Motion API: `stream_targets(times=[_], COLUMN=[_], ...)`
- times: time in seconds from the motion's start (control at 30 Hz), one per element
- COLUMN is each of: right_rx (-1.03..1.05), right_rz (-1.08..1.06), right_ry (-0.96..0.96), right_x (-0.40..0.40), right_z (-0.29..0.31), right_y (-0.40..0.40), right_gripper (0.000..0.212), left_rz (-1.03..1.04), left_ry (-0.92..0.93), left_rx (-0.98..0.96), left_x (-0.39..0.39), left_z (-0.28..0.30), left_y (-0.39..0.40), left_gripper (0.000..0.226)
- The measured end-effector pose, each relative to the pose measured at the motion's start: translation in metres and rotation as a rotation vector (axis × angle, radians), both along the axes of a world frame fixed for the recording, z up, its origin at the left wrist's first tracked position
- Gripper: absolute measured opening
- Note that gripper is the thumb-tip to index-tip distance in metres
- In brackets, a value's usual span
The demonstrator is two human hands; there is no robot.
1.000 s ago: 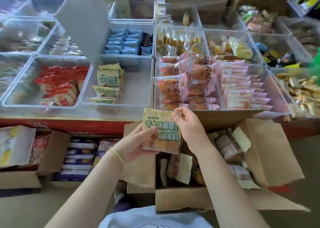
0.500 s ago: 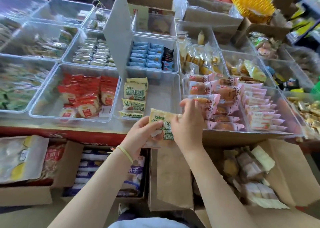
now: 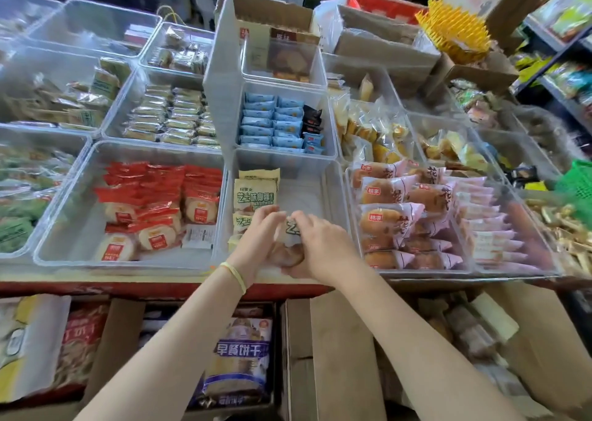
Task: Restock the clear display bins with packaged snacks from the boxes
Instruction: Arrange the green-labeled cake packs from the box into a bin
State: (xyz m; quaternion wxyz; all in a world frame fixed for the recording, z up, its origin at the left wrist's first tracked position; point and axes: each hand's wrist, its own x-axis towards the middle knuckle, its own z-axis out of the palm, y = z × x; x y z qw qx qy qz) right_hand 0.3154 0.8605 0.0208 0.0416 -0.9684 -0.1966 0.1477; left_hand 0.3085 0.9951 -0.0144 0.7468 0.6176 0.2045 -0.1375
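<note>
Packet carried up from the box into the bin

Both hands, left hand (image 3: 256, 238) and right hand (image 3: 323, 244), are close together gripping the yellow snack packet (image 3: 293, 233), now lowered into the clear bin (image 3: 333, 190) beside the matching packets (image 3: 256, 193); only release and straightening seem left

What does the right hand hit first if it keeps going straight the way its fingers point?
Probably the yellow-green packets standing at the left of the clear bin. The right hand, gripping the held packet with the left hand, points up-left toward them. Depth is unclear.
</note>
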Motion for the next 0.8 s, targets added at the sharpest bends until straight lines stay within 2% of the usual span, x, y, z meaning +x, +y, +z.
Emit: stream_targets(times=[0.07, 0.1, 0.13, 0.2, 0.23, 0.27, 0.37, 0.63, 0.8], right_rx=[0.005, -0.016, -0.058, -0.162, -0.206, -0.244, -0.334, -0.484, -0.402], right_rz=[-0.044, -0.057, -0.064, -0.090, -0.105, -0.116, -0.109, -0.115, -0.175], right_ry=[0.045, 0.049, 0.029, -0.039, -0.070, -0.091, -0.120, -0.219, -0.165], right_x=[0.026, 0.042, 0.059, 0.092, 0.108, 0.123, 0.161, 0.216, 0.216], right_z=[-0.004, -0.010, -0.017, -0.037, -0.048, -0.061, -0.100, -0.172, -0.194], right_y=[-0.003, -0.005, -0.008, -0.012, -0.013, -0.012, -0.003, 0.023, 0.028], right_gripper=[0.076, 0.073, 0.070, 0.070, 0.072, 0.075, 0.082, 0.073, 0.061], left_rz=[0.010, -0.005, -0.043, -0.191, -0.286, -0.386, -0.555, -0.534, -0.559], left_ry=[-0.004, -0.056, -0.133, -0.277, -0.326, -0.336, -0.250, -0.261, -0.250], left_rx=[-0.021, 0.092, 0.320, 1.017, 1.266, 1.403, 1.457, 1.499, 1.487], left_x=[0.019, 0.029, 0.038, 0.057, 0.066, 0.075, 0.096, 0.102, 0.103], left_z=[-0.008, -0.017, -0.030, -0.063, -0.078, -0.088, -0.106, -0.125, -0.125], left_y=[0.009, 0.015, 0.023, 0.044, 0.051, 0.056, 0.060, 0.062, 0.061], left_gripper=[0.036, 0.037, 0.039, 0.046, 0.051, 0.054, 0.059, 0.078, 0.082])
